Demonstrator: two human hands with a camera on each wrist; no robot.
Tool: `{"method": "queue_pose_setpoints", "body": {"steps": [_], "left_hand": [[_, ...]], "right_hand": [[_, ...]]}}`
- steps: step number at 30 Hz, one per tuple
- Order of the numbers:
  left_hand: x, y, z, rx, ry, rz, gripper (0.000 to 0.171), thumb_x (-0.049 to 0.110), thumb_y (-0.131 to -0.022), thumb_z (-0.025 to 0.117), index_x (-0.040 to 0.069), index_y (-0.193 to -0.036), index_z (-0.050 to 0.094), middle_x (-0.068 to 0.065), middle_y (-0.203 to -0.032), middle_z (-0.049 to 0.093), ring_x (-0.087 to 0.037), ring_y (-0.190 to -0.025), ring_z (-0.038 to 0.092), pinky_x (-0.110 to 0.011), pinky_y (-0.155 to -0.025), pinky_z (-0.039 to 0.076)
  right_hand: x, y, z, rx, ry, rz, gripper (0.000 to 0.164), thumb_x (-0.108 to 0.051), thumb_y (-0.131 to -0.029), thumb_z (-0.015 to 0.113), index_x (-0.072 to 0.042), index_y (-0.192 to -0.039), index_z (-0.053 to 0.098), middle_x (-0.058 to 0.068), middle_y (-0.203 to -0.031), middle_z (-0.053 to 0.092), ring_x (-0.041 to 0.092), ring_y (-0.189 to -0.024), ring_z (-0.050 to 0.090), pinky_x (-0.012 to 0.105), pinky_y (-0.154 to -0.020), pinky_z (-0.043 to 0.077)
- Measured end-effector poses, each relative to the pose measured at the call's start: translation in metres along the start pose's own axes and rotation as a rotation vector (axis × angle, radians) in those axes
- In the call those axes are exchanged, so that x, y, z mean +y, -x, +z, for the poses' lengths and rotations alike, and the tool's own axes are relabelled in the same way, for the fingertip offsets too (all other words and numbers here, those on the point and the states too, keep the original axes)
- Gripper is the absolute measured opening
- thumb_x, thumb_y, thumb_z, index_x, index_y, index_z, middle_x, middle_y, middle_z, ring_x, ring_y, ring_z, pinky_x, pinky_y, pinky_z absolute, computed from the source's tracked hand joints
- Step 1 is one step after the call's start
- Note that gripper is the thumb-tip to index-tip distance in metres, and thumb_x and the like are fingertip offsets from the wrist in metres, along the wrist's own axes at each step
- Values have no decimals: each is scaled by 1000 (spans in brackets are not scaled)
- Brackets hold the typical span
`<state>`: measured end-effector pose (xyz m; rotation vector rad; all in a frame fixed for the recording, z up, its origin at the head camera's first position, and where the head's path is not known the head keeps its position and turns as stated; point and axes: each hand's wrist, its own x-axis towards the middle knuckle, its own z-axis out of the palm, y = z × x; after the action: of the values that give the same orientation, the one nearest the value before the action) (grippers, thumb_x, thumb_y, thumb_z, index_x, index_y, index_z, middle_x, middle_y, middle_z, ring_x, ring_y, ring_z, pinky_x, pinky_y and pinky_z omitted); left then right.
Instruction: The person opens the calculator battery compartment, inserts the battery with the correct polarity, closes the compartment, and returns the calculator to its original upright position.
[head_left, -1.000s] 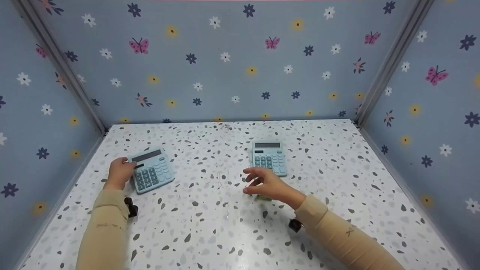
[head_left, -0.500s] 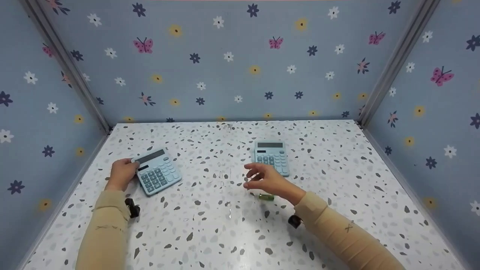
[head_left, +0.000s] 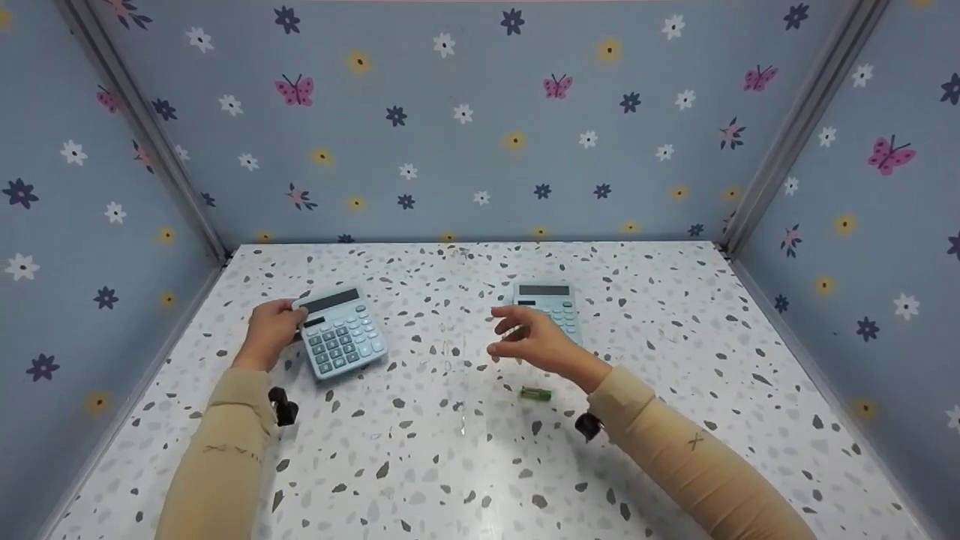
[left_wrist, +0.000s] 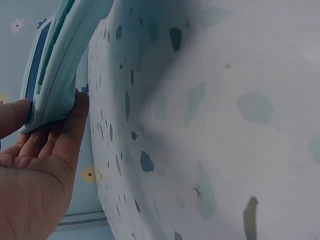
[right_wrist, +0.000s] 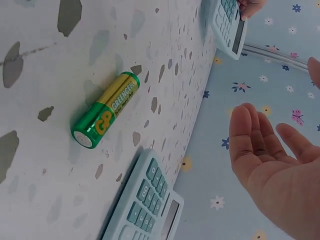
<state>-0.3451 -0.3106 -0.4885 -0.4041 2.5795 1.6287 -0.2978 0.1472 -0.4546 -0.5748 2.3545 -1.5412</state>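
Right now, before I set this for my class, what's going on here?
A person is handling a light blue calculator: the left grip holds it by its edge, tilted over the speckled table. The right grip holds nothing; it hovers, fingers loosely curved, partly covering a second calculator in the head view. That one lies on the table. A green and gold battery lies on its side, nearer the person than the right grip.
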Motion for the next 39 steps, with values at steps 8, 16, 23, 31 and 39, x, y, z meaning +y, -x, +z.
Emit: {"method": "queue_pose_setpoints", "body": {"steps": [8, 16, 23, 31, 39], "left_hand": [[23, 6, 17, -45, 32, 88, 41, 22, -115, 50, -6, -144, 57, -12, -124, 64, -7, -100, 62, -24, -88, 60], [42, 10, 38, -62, 12, 151, 33, 20, -114, 54, -6, -132, 62, -6, -108, 66, -9, -94, 61, -26, -84, 59], [60, 18, 57, -130, 42, 185, 38, 19, -113, 54, -7, -141, 62, -13, -119, 70, -10, -99, 65, -21, -86, 58], [75, 22, 81, -193, 76, 256, 34, 17, -112, 55, -6, -136, 65, -11, -112, 73, -17, -101, 69, -22, -83, 59], [88, 29, 100, -238, 66, 304, 35, 17, -112, 56, -4, -139, 66, -17, -113, 75, -15, -96, 70, -26, -88, 61]], "right_hand": [[-9, -7, -7, 43, 8, -21, 64, -14, -99, 80, 0, -156, 54, 23, -132, 67, 27, -110, 70, 28, -85, 60], [-19, -11, -12, 78, 13, -37, 63, -12, -99, 80, 0, -156, 55, 26, -133, 66, 28, -112, 70, 30, -92, 60], [-24, -16, -17, 87, 14, -31, 64, -12, -98, 81, 0, -156, 55, 24, -135, 67, 35, -117, 70, 34, -95, 60], [-28, -20, -19, 106, 17, 1, 65, -18, -98, 82, -4, -156, 56, 20, -136, 68, 35, -124, 69, 40, -102, 61], [-26, -26, -23, 117, 26, 10, 65, -19, -99, 81, -3, -157, 55, 21, -136, 68, 38, -127, 66, 43, -103, 60]]}}
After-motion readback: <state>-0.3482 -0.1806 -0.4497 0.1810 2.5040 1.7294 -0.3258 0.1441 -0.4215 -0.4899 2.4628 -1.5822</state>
